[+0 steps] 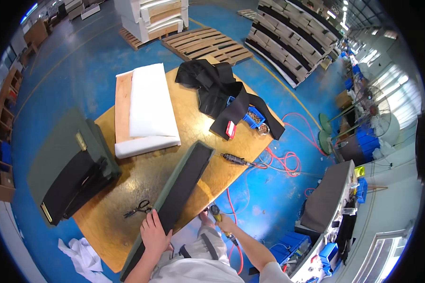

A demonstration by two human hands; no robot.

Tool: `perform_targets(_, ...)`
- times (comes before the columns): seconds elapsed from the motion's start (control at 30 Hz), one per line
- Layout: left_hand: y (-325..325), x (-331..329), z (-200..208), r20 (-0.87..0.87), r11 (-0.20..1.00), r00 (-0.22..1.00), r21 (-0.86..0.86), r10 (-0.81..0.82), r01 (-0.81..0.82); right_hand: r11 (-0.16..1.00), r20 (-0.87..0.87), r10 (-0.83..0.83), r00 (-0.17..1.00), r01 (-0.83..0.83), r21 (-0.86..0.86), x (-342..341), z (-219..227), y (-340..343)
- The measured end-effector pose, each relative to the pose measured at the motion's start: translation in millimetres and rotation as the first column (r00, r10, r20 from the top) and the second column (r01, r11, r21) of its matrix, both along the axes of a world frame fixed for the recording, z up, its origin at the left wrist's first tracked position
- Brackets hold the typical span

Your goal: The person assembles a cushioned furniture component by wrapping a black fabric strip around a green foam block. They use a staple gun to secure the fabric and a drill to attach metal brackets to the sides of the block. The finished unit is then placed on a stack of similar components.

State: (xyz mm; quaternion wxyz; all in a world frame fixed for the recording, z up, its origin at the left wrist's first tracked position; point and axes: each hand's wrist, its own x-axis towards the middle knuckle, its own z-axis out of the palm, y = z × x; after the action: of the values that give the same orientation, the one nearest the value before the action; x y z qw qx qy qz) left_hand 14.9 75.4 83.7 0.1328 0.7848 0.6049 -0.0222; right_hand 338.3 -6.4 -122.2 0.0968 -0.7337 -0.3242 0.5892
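A long, narrow padded panel (pixel 183 181) with a black face and grey-green sides lies slantwise along the table's near edge. My left hand (pixel 156 234) grips its near part, fingers over the green side and thumb on the black face. Off the table's edge, my right hand (pixel 227 223) is closed round a yellow-and-black air tool (pixel 216 215) with a red hose, apart from the panel. Black-handled scissors (pixel 139 208) lie just left of the panel. Beyond its far end rests a black hand tool (pixel 234 159) with a cable or hose.
On the wooden table (pixel 198 108) are a white-padded wooden frame (pixel 151 104), black fabric (pixel 208 87), a blue bin (pixel 255 117) of small parts and a red box (pixel 230 129). Green-and-black upholstered pieces (pixel 75 165) stand at left. Red hoses (pixel 288 162) loop across the floor at right.
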Motion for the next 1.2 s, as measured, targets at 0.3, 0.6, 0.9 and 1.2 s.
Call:
perform_targets(0.3,-14.6,28.2,10.0,-0.03,0.992,0.993,-0.058,0.112,-0.114,0.937,0.405,0.279,0.871,-0.339,0.083,91.6,-97.9,162.4)
perform_targets(0.6,-89.5,4.5,32.7,-0.078,0.967,0.971,-0.101,0.227,-0.234,0.916,-0.529,0.223,0.819,0.01,0.401,38.5,-25.6,242.9)
perform_targets(0.9,-189.2,-112.5,38.0,-0.173,0.786,0.769,0.203,0.615,-0.584,0.896,-0.617,0.202,0.76,0.11,0.429,-8.2,141.5,247.6)
perform_targets(1.2,-181.7,-201.2,32.2,0.003,0.854,0.864,0.152,0.503,-0.497,0.725,-0.05,0.112,0.992,-0.048,0.687,-18.0,137.2,339.0)
